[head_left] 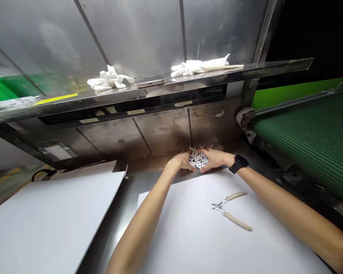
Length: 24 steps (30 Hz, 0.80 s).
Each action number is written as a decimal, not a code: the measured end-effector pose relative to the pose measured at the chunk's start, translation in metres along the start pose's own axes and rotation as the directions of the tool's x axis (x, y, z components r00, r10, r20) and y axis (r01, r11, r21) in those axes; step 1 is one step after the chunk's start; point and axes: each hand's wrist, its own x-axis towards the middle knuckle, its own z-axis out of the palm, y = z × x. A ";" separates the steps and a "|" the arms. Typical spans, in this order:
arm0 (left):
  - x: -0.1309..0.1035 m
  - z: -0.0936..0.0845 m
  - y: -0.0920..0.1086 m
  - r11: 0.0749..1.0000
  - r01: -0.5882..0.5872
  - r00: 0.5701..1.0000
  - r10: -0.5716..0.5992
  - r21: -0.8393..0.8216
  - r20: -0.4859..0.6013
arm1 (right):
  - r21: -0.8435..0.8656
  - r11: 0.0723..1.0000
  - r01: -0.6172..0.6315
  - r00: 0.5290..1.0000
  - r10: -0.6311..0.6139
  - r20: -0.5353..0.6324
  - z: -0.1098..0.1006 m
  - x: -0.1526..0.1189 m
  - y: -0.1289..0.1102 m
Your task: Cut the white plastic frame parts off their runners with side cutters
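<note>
A small heap of thin white-grey strips (pixel 198 158) lies at the back of the metal bench, just past the far edge of a large white sheet (pixel 188 228). My left hand (pixel 183 160) curves round the heap from the left. From the other side my right hand (pixel 214 158), with a black watch on its wrist, closes round it too. The thumbs come near each other in front, and strips stick out between the hands. What the strips are, I cannot make out. Nearer to me, a pair of side cutters (pixel 219 206) with beige handles rests on the sheet, jaws apart.
Another white sheet stack (pixel 54 213) is at left. Above the bench runs a metal shelf (pixel 160 88) holding white gloves (pixel 110 79), more gloves (pixel 188 67) with a wooden stick, and a phone (pixel 151 81). A green conveyor belt (pixel 305 125) stands at right.
</note>
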 end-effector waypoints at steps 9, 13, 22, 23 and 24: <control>-0.001 0.001 0.001 0.996 0.075 0.996 -0.077 -0.053 -0.050 | -0.009 1.000 0.005 0.999 -0.004 0.041 -0.001 0.021 -0.003; -0.004 0.000 -0.012 0.985 -0.037 0.997 0.026 -0.166 -0.070 | -0.020 1.000 0.000 0.999 0.002 0.052 -0.002 0.030 -0.015; -0.010 0.021 -0.019 0.938 -0.064 0.985 0.004 -0.339 -0.174 | -0.079 0.996 0.031 0.993 -0.022 0.114 -0.006 0.050 -0.035; -0.012 0.023 -0.018 0.934 -0.055 0.983 -0.012 -0.353 -0.183 | -0.083 0.996 0.042 0.992 -0.032 0.125 -0.006 0.052 -0.037; -0.013 0.024 -0.017 0.930 -0.047 0.981 -0.026 -0.365 -0.191 | -0.086 0.995 0.050 0.990 -0.038 0.133 -0.006 0.054 -0.038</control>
